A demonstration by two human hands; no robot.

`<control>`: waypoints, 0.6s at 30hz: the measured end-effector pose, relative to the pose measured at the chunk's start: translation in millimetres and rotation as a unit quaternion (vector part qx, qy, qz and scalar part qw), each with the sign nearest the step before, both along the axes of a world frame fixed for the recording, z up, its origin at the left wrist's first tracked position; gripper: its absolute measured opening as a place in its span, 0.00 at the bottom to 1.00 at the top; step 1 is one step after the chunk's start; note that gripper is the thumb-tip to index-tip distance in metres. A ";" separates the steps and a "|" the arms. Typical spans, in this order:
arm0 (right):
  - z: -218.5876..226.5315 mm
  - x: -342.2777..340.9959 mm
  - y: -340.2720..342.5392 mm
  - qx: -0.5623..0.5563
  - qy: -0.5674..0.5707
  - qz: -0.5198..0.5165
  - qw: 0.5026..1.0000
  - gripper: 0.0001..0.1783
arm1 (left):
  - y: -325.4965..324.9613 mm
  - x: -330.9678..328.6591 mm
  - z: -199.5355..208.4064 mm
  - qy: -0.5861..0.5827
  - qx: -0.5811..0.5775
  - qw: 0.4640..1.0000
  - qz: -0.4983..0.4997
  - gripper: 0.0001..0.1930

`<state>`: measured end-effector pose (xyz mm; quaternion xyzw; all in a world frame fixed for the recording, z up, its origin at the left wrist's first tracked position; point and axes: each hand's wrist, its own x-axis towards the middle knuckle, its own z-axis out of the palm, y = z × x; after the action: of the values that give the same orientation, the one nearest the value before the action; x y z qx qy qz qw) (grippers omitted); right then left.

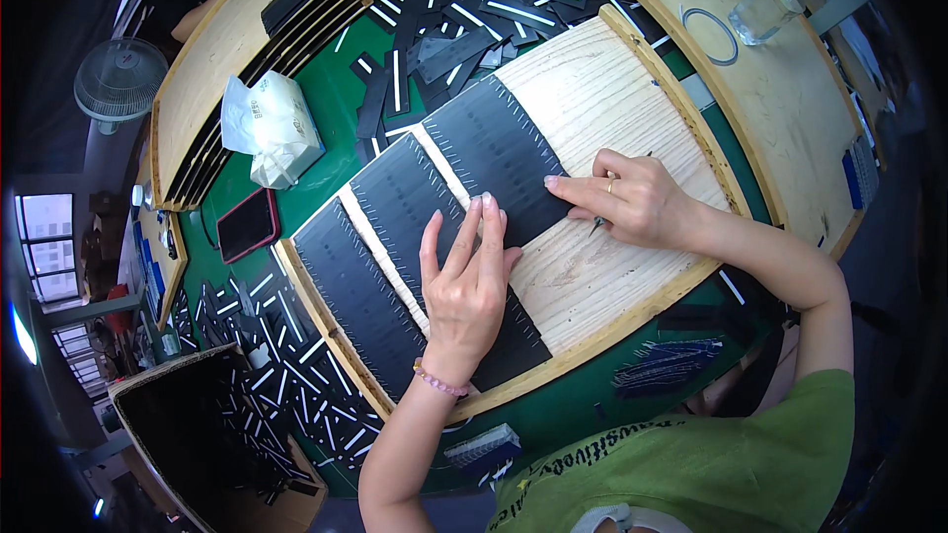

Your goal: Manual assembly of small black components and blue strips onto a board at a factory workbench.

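Note:
My left hand (pixel 468 286) lies with fingers stretched out on the dark sheets, its fingertips by the pale gap between two of them. A thin pointed tool (pixel 596 228) sticks out of my right hand (pixel 642 199), its grip mostly hidden by the fingers. My right index finger touches the edge of the rightmost dark sheet (pixel 504 163). Beside it lie a middle dark sheet (pixel 405 192) and a left dark sheet (pixel 341 271). Rows of short, light, thread-like marks run along their long edges. All rest on a raised-edge wooden tray (pixel 612 89), whose right part is bare wood.
Dark scraps and white strips (pixel 474 10) cover the green table (pixel 336 104) behind the tray. Stacked wooden trays (pixel 222 49), a tissue pack (pixel 275 128) and a phone (pixel 248 225) stand left. A cardboard box (pixel 188 424) is lower left; a clear bottle (pixel 765 8) sits on another tray.

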<state>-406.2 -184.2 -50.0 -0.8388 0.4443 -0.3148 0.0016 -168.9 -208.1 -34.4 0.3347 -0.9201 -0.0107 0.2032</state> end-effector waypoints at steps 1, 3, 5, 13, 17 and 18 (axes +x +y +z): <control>-0.7 -0.2 0.8 -0.002 -0.001 0.001 1.000 0.22 | 0.4 -0.2 0.2 0.003 0.007 1.000 -0.002 0.32; -0.5 -0.4 2.2 -0.005 -0.003 0.002 1.000 0.22 | 0.9 -0.4 0.0 0.006 0.014 1.000 -0.005 0.31; 1.1 -0.1 2.6 -0.009 -0.005 0.006 1.000 0.22 | 0.7 0.5 -0.8 0.006 0.014 1.000 -0.010 0.31; -0.5 -4.7 3.1 -0.002 0.030 0.023 0.999 0.22 | 0.7 2.0 0.2 -0.003 0.018 1.000 -0.019 0.31; -4.3 -5.2 1.9 -0.018 -0.006 0.022 1.000 0.22 | 1.3 0.9 2.2 -0.008 0.019 0.999 -0.029 0.30; -4.2 -5.5 3.2 -0.020 -0.008 0.021 1.000 0.22 | 2.6 0.6 1.9 -0.010 0.017 0.999 -0.030 0.30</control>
<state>-411.6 -181.0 -54.2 -0.8454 0.4198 -0.3302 -0.0047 -168.3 -205.5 -32.5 0.3104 -0.9313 -0.0293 0.1883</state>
